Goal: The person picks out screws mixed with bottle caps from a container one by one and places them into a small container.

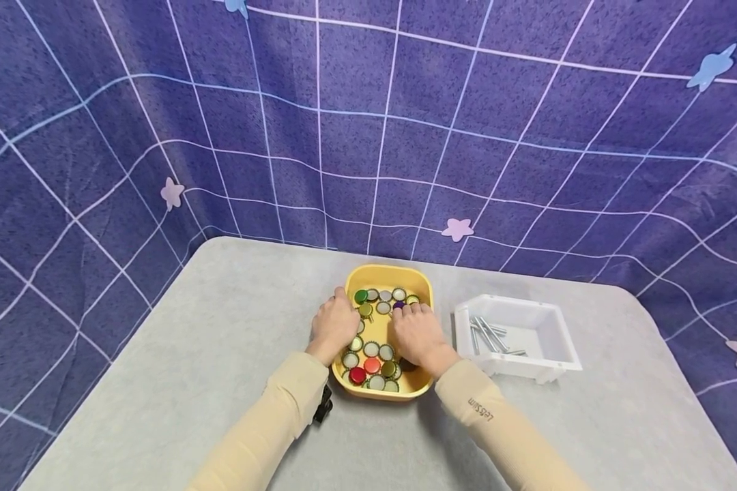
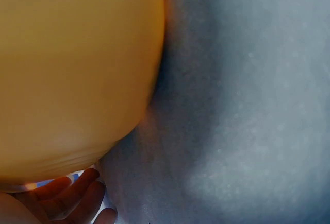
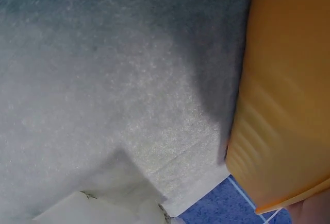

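Observation:
A yellow plastic basin (image 1: 388, 271) on the table holds many bottle caps, among them a green cap (image 1: 361, 296), a red cap (image 1: 357, 375) and an orange-red cap (image 1: 372, 366). My left hand (image 1: 335, 326) grips the basin's left rim; in the left wrist view, its curled fingers (image 2: 85, 193) show beside the outer wall. Over the right rim, my right hand (image 1: 419, 333) reaches in, fingertips down among the caps close to a purple cap (image 1: 398, 306). What those fingertips hold, if anything, I cannot tell. Only a sliver of that hand (image 3: 312, 209) appears in the right wrist view.
Right of the basin stands a white bin (image 1: 543, 341) with several silver metal rods (image 1: 490, 334) in it. A grey cloth (image 1: 221, 320) covers the table. Behind hangs a purple-blue curtain (image 1: 356, 143) with a grid and stars.

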A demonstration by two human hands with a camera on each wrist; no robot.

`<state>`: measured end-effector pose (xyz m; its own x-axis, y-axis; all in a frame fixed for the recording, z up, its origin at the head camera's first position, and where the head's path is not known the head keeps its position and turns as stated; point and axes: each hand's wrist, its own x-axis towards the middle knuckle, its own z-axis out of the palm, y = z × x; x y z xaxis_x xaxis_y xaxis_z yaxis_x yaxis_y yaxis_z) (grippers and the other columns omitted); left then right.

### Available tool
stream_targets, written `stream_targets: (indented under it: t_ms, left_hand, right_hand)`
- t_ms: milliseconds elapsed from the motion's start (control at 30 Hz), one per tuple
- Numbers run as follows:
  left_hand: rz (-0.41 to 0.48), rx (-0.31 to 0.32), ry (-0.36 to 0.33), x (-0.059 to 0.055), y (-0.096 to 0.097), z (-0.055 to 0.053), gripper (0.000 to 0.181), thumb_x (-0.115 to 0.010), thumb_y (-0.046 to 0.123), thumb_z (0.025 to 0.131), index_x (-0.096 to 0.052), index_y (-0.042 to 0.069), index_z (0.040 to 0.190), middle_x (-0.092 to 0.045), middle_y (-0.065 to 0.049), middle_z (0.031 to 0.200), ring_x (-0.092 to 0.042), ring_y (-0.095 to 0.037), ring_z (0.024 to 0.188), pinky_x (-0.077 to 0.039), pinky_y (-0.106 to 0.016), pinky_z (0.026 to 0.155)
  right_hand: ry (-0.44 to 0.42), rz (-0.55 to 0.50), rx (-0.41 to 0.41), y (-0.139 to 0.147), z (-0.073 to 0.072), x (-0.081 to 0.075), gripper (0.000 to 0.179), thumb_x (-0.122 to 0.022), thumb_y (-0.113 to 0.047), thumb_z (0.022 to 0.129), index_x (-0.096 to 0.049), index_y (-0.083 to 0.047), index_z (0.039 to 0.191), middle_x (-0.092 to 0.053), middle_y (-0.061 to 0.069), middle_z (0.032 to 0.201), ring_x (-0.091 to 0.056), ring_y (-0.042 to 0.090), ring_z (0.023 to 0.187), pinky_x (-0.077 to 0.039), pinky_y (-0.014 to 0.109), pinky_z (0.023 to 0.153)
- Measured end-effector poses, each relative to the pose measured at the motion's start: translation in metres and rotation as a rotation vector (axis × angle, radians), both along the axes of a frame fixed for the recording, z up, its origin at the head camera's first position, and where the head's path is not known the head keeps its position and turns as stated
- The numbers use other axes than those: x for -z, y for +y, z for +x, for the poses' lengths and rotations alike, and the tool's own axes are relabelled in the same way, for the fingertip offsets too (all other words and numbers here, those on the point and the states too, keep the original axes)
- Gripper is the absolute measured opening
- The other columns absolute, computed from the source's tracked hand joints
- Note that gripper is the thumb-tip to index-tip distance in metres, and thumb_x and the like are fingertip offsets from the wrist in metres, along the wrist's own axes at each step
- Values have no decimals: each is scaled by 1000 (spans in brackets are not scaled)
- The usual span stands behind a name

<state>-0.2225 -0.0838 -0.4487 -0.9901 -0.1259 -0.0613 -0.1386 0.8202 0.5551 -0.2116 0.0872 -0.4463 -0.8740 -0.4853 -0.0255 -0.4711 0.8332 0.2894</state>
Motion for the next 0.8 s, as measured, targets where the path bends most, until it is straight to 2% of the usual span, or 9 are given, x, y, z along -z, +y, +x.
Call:
stream_targets:
  t_ms: [67, 267, 400, 600, 800]
  left_hand:
    - [1, -3, -3, 0, 1, 0, 26, -47, 23, 95, -50, 5, 114, -63, -14, 97, -65, -37, 95, -53, -52, 82]
    - [-2, -9, -14, 1, 0, 1, 27, -47, 24, 95, -50, 5, 115, -63, -14, 98, -65, -37, 95, -52, -53, 83]
    - [0, -9, -13, 0, -1, 1, 27, -47, 24, 95, -50, 5, 115, -64, -14, 99, -65, -38, 96, -52, -53, 84]
    - [3, -6, -4, 0, 0, 1, 28, -47, 24, 96, -50, 5, 116, -64, -14, 99, -65, -38, 97, -52, -53, 84]
    - [10, -6, -3, 0, 0, 1, 26, -47, 25, 96, -50, 6, 114, -64, -13, 98, -65, -37, 95, -52, -53, 83]
  right_hand:
    - [-13, -19, -8, 0, 0, 0, 44, -70, -38, 85, -57, -4, 110, -66, 12, 103, -62, 28, 101, -50, 39, 93]
    - [-14, -84, -56, 2, 2, 0, 29, -64, -31, 91, -58, -5, 103, -65, 9, 90, -62, 26, 83, -52, 36, 78]
    - [5, -120, -85, 3, 3, 1, 23, -64, -26, 92, -58, -5, 98, -64, 9, 88, -61, 26, 81, -52, 37, 74]
    - [-21, -138, -87, 5, 3, 0, 24, -68, -21, 87, -57, -4, 99, -61, 11, 95, -60, 28, 85, -52, 38, 73]
    - [-93, -159, -61, 5, 2, -4, 28, -75, -20, 82, -55, -8, 97, -62, 7, 84, -59, 23, 71, -50, 34, 60]
